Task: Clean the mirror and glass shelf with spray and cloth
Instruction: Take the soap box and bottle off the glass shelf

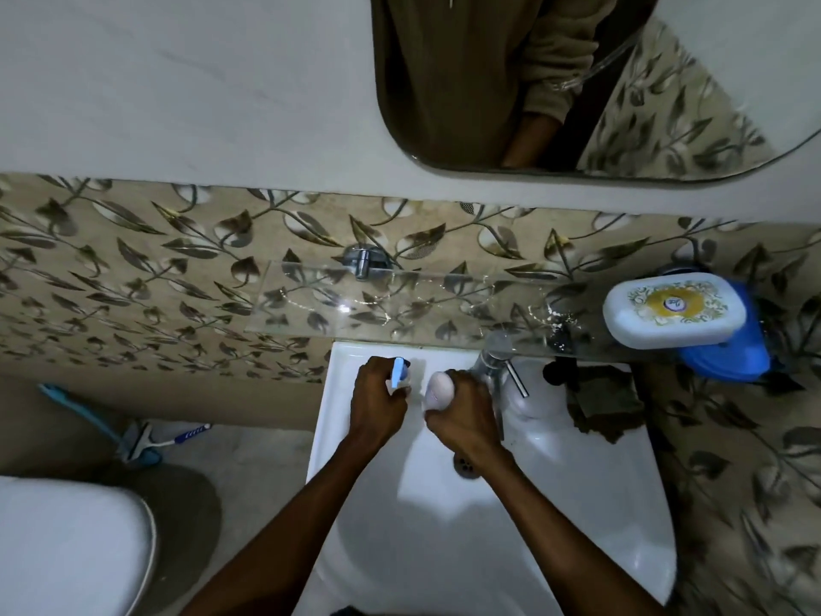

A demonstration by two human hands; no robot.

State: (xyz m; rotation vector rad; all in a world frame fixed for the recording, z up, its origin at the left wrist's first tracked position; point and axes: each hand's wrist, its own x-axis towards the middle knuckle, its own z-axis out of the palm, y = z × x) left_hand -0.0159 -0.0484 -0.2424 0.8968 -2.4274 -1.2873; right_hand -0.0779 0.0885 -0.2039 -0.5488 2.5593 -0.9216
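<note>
Over the white sink [577, 517], my left hand [377, 406] grips a small blue spray head [398, 371]. Right beside it, my right hand [464, 420] is curled round a white bottle [439, 390]. Whether the blue head and the bottle are joined I cannot tell. The glass shelf [400, 304] is fixed to the leaf-patterned wall just above both hands, with droplets on its right part. The mirror [622, 104] hangs higher, at the top right. A dark cloth [606, 404] lies on the sink's right rim.
A chrome tap [493, 357] stands at the sink's back, touching distance from my right hand. A white soap box [673, 311] sits on a blue dish [733, 353] at the shelf's right end. A toilet [66, 549] and a blue-handled brush [133, 442] are at the lower left.
</note>
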